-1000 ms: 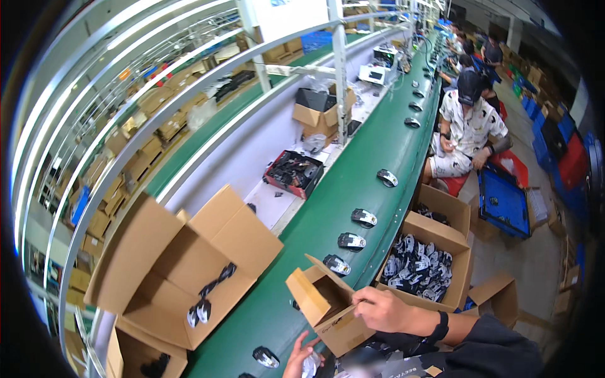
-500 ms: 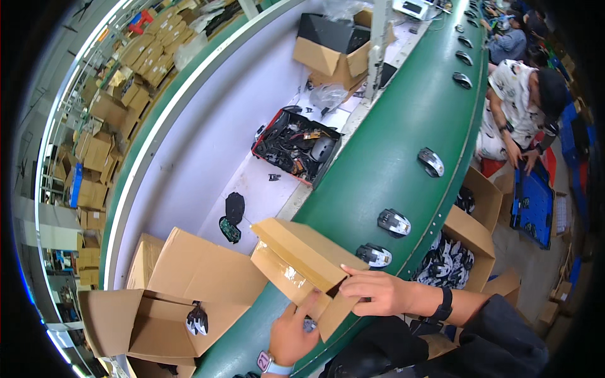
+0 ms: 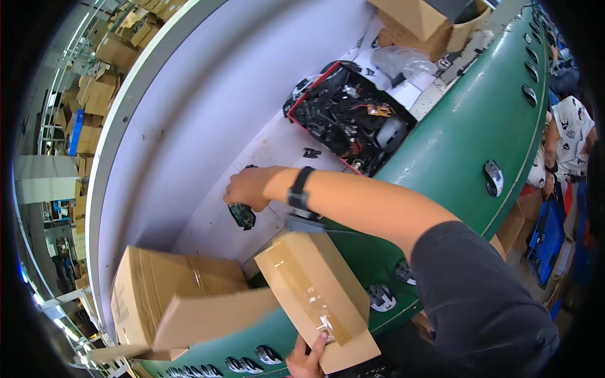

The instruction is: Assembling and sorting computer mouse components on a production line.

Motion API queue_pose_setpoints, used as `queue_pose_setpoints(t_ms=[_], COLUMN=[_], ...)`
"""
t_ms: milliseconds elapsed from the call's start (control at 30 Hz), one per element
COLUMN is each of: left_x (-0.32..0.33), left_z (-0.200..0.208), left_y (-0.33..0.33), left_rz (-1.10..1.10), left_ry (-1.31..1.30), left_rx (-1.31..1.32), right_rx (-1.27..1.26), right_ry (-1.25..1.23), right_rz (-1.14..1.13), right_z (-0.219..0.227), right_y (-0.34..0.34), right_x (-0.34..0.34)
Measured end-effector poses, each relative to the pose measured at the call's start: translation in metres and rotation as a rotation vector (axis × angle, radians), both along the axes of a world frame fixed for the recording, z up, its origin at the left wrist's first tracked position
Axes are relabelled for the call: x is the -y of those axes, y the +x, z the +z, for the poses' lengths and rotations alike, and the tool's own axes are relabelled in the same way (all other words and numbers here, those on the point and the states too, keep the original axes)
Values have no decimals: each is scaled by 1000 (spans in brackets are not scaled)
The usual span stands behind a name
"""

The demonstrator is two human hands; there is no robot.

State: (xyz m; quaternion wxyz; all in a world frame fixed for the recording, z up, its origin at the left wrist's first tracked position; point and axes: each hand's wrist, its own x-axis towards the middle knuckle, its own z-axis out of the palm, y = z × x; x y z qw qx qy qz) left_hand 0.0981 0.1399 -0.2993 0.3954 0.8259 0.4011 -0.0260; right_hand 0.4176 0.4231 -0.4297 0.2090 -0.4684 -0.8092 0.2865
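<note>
My left hand (image 3: pixel 307 360) grips the lower end of a taped cardboard box (image 3: pixel 309 296), thumb on the tape side. This box is tilted over the green belt. My right hand (image 3: pixel 249 188) reaches across to the white ledge, fingers curled down over a dark piece that it mostly covers. Just below those fingers lies a mouse-shaped green circuit board (image 3: pixel 242 217). Whether the fingers hold the board or the dark piece is hidden. A black strap circles my right wrist, and my right forearm passes above the box.
A red-edged bin (image 3: pixel 353 120) full of black parts stands on the ledge. Computer mice (image 3: pixel 380 297) sit along the green belt (image 3: pixel 441 157). An open carton (image 3: pixel 170 283) is at lower left. At the right a person (image 3: pixel 570 135) works beside a blue crate (image 3: pixel 547 236).
My right hand has left the box and moved to the dark pieces on the ledge. My left hand stays at the box's lower end. The whole view has shifted.
</note>
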Motion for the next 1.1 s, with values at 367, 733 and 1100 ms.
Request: queue_pose_setpoints(t_ms=[367,733,1100], left_x=[2,-44,-16], left_z=[1,37,25], left_y=[1,25,28], left_rz=[-157,-344,55], left_ry=[112,-216,-571], left_rx=[-98,-487,-9], right_rx=[376,-768,-1613], right_ry=[219,-43,293], right_rz=[324,-437,-2022], right_z=[-43,110,50], right_y=[-86,52,72], right_x=[-45,80,612])
